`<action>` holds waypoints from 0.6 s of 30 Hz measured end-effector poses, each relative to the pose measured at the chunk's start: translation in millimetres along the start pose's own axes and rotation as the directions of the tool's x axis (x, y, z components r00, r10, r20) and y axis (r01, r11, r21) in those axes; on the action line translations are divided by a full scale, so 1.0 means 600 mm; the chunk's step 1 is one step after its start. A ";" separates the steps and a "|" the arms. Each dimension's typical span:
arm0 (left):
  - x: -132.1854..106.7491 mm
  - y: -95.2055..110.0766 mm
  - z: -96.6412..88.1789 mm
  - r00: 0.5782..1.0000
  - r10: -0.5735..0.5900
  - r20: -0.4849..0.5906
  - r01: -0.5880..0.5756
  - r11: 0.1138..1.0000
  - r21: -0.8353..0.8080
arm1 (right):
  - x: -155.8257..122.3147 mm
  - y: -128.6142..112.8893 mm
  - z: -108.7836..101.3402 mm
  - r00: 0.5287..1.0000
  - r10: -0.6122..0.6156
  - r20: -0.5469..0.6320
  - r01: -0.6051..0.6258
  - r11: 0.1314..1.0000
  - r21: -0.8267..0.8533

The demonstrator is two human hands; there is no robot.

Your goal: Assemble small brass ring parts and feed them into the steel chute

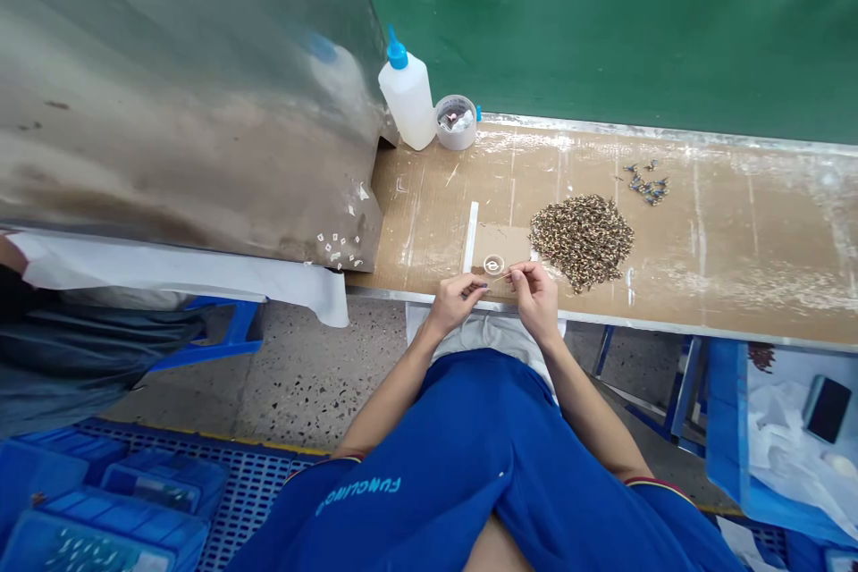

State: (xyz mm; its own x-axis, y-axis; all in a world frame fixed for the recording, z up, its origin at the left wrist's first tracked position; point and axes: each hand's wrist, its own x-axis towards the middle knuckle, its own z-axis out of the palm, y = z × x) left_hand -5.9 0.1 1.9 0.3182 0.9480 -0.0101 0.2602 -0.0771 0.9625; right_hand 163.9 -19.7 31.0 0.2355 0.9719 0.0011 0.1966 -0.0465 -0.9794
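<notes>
My left hand (458,299) is pinched around a tiny dark part, whose kind I cannot make out. My right hand (536,297) grips a thin light stick (498,278) that reaches across toward the left fingertips. Both hands meet at the table's front edge. Just beyond them lies a small round dish (493,264) with something whitish in it, on a cardboard piece (506,239). A white strip (471,237) runs along the cardboard's left side. To the right of my right hand is a heap of small brass-coloured parts (582,241).
Several small dark-tipped parts (649,185) lie behind the heap. A squeeze bottle (408,103) and a round tub (457,122) stand at the back left, beside a metal housing (268,107). Beyond the table is a green belt (603,27). A blue crate (727,429) is at lower right; another person sits at left.
</notes>
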 end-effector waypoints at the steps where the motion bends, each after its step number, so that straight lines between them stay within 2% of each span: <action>1: 0.000 0.000 0.000 1.000 0.005 0.003 -0.005 1.000 -0.001 | -0.004 0.001 0.003 1.000 0.006 -0.012 -0.006 1.000 0.009; 5: 0.000 -0.001 0.000 1.000 0.002 0.001 -0.002 1.000 0.008 | -0.010 0.005 0.012 0.999 0.024 -0.037 -0.024 1.000 -0.006; 18: -0.001 -0.003 0.001 1.000 0.011 0.009 -0.011 1.000 0.029 | -0.015 0.005 0.015 0.999 0.022 0.024 -0.020 0.997 -0.081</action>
State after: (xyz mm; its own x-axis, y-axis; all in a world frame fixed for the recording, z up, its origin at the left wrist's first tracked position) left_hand -6.2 -0.5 0.0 0.3295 0.9442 -0.0020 0.2832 -0.0968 0.9541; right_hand 153.9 -26.8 26.0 0.2166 0.9759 -0.0250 0.2685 -0.0842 -0.9596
